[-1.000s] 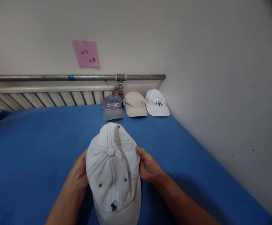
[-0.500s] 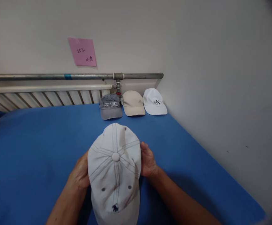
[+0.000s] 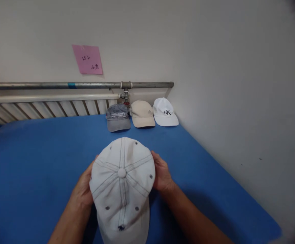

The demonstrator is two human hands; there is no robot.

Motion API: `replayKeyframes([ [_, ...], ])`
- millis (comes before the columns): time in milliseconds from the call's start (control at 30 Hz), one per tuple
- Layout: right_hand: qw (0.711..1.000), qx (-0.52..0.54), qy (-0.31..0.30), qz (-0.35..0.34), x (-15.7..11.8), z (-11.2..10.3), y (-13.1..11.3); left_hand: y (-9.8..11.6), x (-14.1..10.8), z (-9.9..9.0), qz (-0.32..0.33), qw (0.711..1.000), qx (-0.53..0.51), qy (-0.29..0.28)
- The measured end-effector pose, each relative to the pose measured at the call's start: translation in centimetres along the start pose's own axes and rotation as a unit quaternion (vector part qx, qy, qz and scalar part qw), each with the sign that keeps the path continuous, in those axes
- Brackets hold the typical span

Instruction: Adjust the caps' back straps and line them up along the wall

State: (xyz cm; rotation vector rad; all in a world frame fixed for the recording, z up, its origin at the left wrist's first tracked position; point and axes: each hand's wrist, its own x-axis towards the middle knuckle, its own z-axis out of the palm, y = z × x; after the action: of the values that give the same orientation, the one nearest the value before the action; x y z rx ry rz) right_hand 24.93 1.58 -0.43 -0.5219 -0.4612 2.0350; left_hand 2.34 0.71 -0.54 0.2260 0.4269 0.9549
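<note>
The pale cap (image 3: 122,189) is over the near part of the blue desk (image 3: 48,152), brim nearest, between the left hand (image 3: 85,186) and right hand (image 3: 161,173); their fingers grip its opposite sides, tips hidden, probably so the crown stays round and level. Behind, a grey cap (image 3: 118,118), tan cap (image 3: 142,115) and white cap (image 3: 165,112) sit in a row, brims forward, likely so their fronts show.

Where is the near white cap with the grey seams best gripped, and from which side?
I'd grip the white cap on both sides of its crown, left hand coming from the left, right hand from the right, about where they are now. The round crown looks broadest there, and the brim points toward the person, out of their way.
</note>
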Motion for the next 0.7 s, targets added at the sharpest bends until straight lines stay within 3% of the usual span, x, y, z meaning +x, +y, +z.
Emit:
replayKeyframes([
  [100,1.000,0.002,0.025,-0.006,0.5,0.0,0.5,1.2,-0.1,-1.0,0.049,0.998,-0.024,0.030],
  [300,0.996,-0.057,0.033,0.063,0.5,0.1,2.9,3.9,-0.2,-3.7,0.132,0.985,-0.030,-0.109],
  [367,0.993,-0.073,0.057,0.077,0.3,0.3,3.6,4.6,-0.4,-4.3,0.163,0.977,-0.032,-0.131],
  [433,0.990,-0.058,0.091,0.086,0.1,0.3,4.2,5.0,-0.5,-4.6,0.192,0.974,-0.042,-0.111],
  [500,0.988,-0.027,0.112,0.100,0.2,0.2,4.7,5.2,-0.6,-4.6,0.212,0.974,-0.062,-0.055],
  [600,0.988,0.003,0.111,0.112,0.5,0.0,4.9,5.0,-0.7,-3.8,0.246,0.965,-0.091,0.016],
  [700,0.987,0.023,0.115,0.107,0.7,0.2,4.5,4.2,-1.0,-2.0,0.282,0.956,-0.081,0.012],
])
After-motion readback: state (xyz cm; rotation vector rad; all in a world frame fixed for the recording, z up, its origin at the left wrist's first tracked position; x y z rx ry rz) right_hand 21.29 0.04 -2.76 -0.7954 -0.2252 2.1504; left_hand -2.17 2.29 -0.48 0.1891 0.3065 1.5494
